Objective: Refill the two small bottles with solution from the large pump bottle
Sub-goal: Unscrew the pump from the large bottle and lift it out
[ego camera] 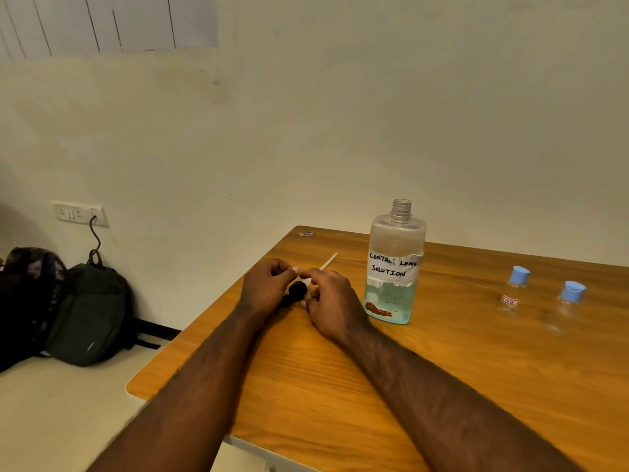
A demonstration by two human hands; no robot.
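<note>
The large clear bottle [394,267] labelled "contact lens solution" stands upright on the wooden table [340,386] with its neck uncapped and pale blue liquid filling its lower part. Its black pump head [296,291] lies just left of it, with the white dip tube [328,261] pointing away toward the wall. My left hand [267,289] and my right hand [332,306] both grip the pump head from either side, low over the table. Two small clear bottles with blue caps [514,291] [566,306] stand at the right, apart from both hands.
The table's left edge and rounded corner lie close to my left forearm. Two dark backpacks [68,311] sit on the floor against the wall at left, below a wall socket [80,213] with a cable. A small scrap [306,234] lies at the table's far corner.
</note>
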